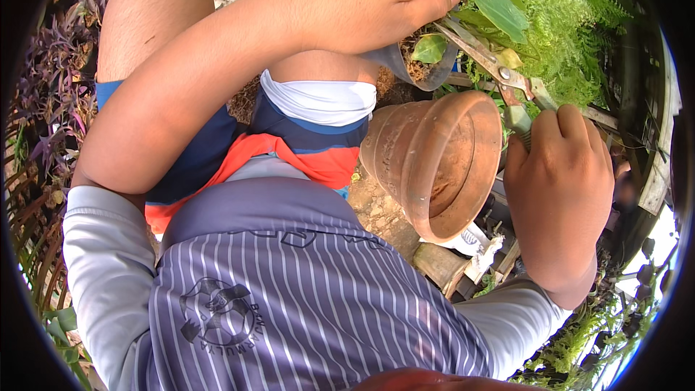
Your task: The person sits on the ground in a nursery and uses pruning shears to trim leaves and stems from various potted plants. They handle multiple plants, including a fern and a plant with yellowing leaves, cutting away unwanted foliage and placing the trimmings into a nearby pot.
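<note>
My right hand (564, 174) grips the green handles of rusty pruning shears (483, 60), whose blades point up and left toward a leafy potted plant. My left hand (418, 0) reaches across my lap to that plant. Its thumb and fingers meet beside a broad green leaf (499, 11); whatever lies between them is mostly hidden. Below the hand, a dark plastic pot (434, 73) holds brown fibrous matter and a smaller rounded leaf (429, 48). An unfilled terracotta pot (412, 146) lies tilted next to my knee, its mouth toward the right.
Feathery green ferns (559, 27) grow at the upper right. Purple-leaved plants (59, 65) stand along the left. Wooden slats (597, 117) run behind the shears. A cut block (440, 263) sits beneath the terracotta pot's mouth, near white scraps.
</note>
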